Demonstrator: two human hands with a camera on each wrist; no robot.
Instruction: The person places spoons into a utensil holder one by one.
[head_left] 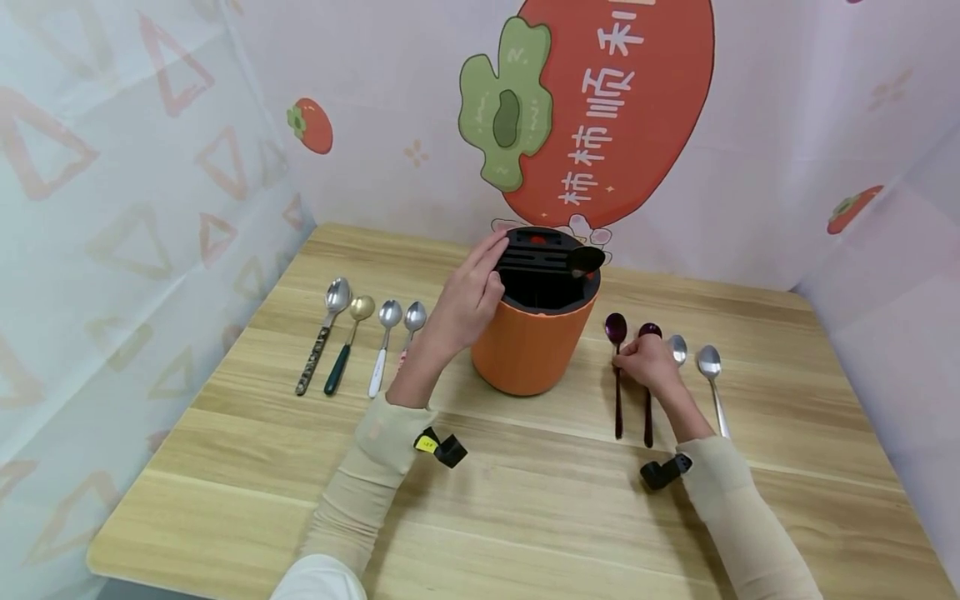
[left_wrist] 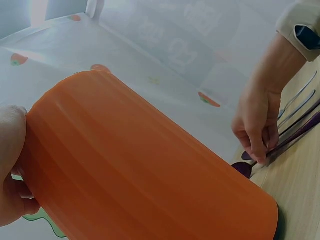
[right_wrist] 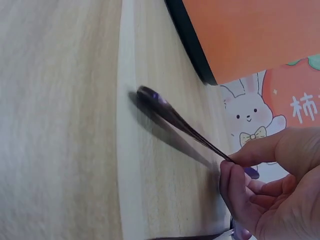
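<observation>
An orange utensil holder (head_left: 528, 354) with a black slotted top stands at the table's middle. My left hand (head_left: 468, 296) holds its upper left rim; the left wrist view shows the hand against the orange wall. Out of the top sticks a dark spoon (head_left: 585, 261). To the right, my right hand (head_left: 651, 362) pinches a dark purple spoon (head_left: 618, 400) by its upper handle, near the bowl. In the right wrist view the spoon's handle (right_wrist: 180, 122) points away from the fingers above its shadow. A second purple spoon (head_left: 648, 421) lies partly under that hand.
Two silver spoons lie farther right, one (head_left: 677, 348) partly behind the right hand, the other (head_left: 709, 362) beside it. Left of the holder several spoons lie in a row, including a gold-bowled spoon (head_left: 362, 308) and a white-handled spoon (head_left: 378, 371). A printed cloth (head_left: 390, 125) hangs behind the table.
</observation>
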